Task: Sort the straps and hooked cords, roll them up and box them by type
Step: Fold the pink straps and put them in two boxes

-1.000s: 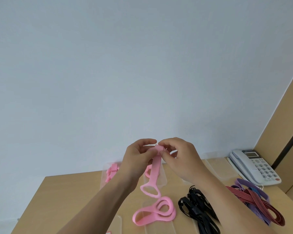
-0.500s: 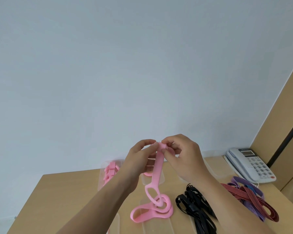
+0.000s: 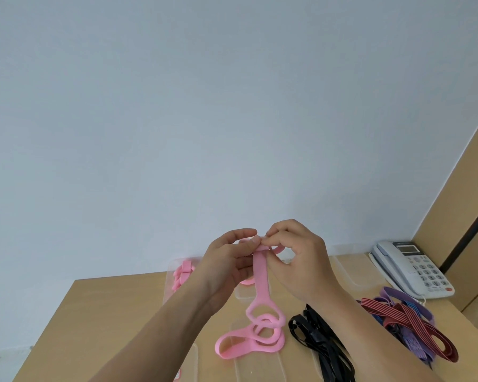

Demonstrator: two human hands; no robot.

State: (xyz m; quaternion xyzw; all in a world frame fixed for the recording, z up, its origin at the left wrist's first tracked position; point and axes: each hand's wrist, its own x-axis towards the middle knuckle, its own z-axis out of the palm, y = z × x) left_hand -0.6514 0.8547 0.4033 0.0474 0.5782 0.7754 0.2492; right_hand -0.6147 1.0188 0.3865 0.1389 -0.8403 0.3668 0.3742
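A pale blue wall (image 3: 204, 106) fills most of the view, and below it lies a light wooden table (image 3: 100, 312). On the table's right side sits a heap of red-striped and purple straps (image 3: 414, 323), with a bundle of black cords (image 3: 320, 343) just left of it and a white desk phone (image 3: 414, 268) at the far right corner. Raised above the table's middle, the left hand (image 3: 229, 268) and right hand (image 3: 295, 260) meet fingertip to fingertip, both pinching the top end of a pink strap (image 3: 261, 279). Its long axis runs nearly straight down from the fingers — upper end curled over between them, lower end opening into loops that rest in a loose coil on the table. Rolled pink straps (image 3: 181, 274) sit in a clear box (image 3: 169, 288) behind the left wrist.
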